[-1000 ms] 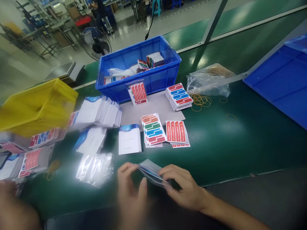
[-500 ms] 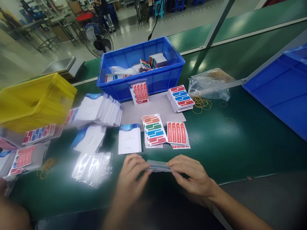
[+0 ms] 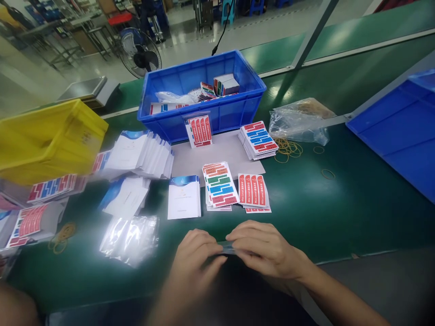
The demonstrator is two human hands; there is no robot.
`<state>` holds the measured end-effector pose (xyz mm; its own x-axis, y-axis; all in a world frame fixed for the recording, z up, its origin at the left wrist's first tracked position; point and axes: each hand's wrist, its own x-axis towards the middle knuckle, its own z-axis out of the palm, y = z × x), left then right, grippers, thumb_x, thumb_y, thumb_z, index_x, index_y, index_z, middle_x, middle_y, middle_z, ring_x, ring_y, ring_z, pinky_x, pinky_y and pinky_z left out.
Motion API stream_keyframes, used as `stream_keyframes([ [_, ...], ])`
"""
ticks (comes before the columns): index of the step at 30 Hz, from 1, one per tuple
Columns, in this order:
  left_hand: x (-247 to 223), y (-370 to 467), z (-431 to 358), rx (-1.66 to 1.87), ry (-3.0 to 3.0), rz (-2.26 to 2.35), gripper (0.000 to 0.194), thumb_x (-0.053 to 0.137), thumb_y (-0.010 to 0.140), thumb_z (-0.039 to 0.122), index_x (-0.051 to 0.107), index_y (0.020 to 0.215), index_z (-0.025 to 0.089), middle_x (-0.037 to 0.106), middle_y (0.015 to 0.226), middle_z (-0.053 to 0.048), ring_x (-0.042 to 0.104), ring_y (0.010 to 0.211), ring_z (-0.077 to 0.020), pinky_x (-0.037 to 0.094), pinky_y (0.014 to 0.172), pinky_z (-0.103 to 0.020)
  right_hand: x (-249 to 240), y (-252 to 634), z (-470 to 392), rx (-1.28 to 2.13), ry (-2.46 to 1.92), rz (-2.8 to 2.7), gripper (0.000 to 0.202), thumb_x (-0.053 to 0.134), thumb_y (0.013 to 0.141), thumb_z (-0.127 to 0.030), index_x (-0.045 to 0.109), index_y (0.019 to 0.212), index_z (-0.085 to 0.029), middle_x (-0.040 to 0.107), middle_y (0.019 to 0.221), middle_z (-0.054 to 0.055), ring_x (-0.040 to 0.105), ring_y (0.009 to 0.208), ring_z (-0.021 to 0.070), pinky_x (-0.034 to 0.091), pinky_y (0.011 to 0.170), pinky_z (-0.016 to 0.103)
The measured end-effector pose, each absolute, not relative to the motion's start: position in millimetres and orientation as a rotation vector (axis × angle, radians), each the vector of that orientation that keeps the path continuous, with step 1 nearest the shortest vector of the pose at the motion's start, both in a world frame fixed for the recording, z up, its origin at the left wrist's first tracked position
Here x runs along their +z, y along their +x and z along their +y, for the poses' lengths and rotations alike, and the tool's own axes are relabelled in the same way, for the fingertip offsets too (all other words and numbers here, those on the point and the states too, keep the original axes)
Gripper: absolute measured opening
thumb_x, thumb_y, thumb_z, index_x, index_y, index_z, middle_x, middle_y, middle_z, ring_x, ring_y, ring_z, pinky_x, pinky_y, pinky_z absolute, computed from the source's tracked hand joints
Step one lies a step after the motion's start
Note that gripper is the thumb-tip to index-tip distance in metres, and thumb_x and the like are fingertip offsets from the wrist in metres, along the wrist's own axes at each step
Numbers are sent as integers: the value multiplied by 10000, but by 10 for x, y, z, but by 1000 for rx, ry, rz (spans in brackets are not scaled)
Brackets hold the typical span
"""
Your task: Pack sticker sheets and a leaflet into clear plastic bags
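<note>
Between them, the left hand (image 3: 199, 253) and right hand (image 3: 267, 249) pinch the ends of a flat, clear plastic sleeve (image 3: 228, 247), seen nearly edge-on. Just beyond the grip lie white, blue-topped paper booklets (image 3: 184, 199), multicoloured sticker sheets (image 3: 220, 184) and red-striped sticker sheets (image 3: 253, 190); leftward are shiny transparent plastic bags (image 3: 131, 237), and farthest out, a blue rectangular plastic bin (image 3: 204, 113).

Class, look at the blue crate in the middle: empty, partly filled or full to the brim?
Partly filled: printed cards and clear plastic lie inside the crate, while bare inner wall shows above them.
</note>
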<state>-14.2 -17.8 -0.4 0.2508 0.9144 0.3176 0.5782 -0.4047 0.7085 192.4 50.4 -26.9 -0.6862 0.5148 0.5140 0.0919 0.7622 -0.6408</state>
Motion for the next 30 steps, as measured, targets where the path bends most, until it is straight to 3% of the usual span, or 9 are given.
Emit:
stream_keyframes([
  [10, 24, -163, -146, 1050, 2067, 1262, 168, 569, 803, 30, 583, 829, 195, 633, 729, 0, 555, 699, -133, 470, 669, -299, -122, 1713, 567, 842, -295, -2339, 195, 519, 829, -48, 638, 923, -170, 714, 888, 40, 634, 802, 166, 538, 716, 286],
  [13, -64, -245, -162, 1179, 1956, 1421, 208, 584, 816, 90, 578, 987, 209, 643, 879, -33, 589, 842, -164, 503, 759, -318, -25, 1634, 715, 871, -340, -2302, 155, 541, 854, -75, 650, 914, -169, 718, 903, 40, 644, 803, 156, 537, 718, 275],
  [17, -256, -515, -191, 1296, 1737, 1951, 473, 633, 815, 271, 470, 1251, 191, 560, 1181, -128, 549, 1088, -245, 497, 894, -417, 171, 1459, 1216, 891, -603, -2129, 122, 545, 894, -163, 666, 886, -172, 716, 865, 26, 654, 787, 138, 534, 718, 262],
  [21, -518, -844, -175, 1052, 2020, 2180, 539, 620, 825, 303, 440, 1316, 174, 558, 1245, -158, 495, 1193, -308, 467, 937, -506, 342, 1182, 2119, 817, -754, -2020, 161, 569, 876, -245, 677, 807, -148, 685, 764, 0, 618, 689, 123, 499, 624, 244],
  [23, -674, -961, -145, 904, 2208, 2176, 590, 599, 840, 292, 379, 1375, 176, 544, 1306, -162, 423, 1275, -343, 458, 940, -534, 374, 1056, 2586, 785, -760, -1987, 161, 576, 860, -240, 672, 830, -114, 684, 792, 20, 632, 752, 143, 513, 710, 290],
  [26, -884, -1058, -95, 723, 2287, 2184, 608, 548, 868, 213, 304, 1425, 193, 512, 1370, -144, 324, 1354, -357, 436, 958, -545, 347, 983, 3008, 664, -831, -1919, 218, 614, 810, -198, 641, 1003, -99, 685, 993, 83, 636, 906, 205, 514, 819, 377],
  [30, -1029, -1113, -54, 611, 2311, 2183, 519, 499, 882, 139, 378, 1383, 200, 528, 1362, -113, 305, 1365, -359, 441, 937, -549, 195, 1150, 2816, 534, -829, -2066, 278, 590, 855, -277, 612, 1100, -148, 672, 1076, 99, 627, 986, 236, 506, 879, 426],
])
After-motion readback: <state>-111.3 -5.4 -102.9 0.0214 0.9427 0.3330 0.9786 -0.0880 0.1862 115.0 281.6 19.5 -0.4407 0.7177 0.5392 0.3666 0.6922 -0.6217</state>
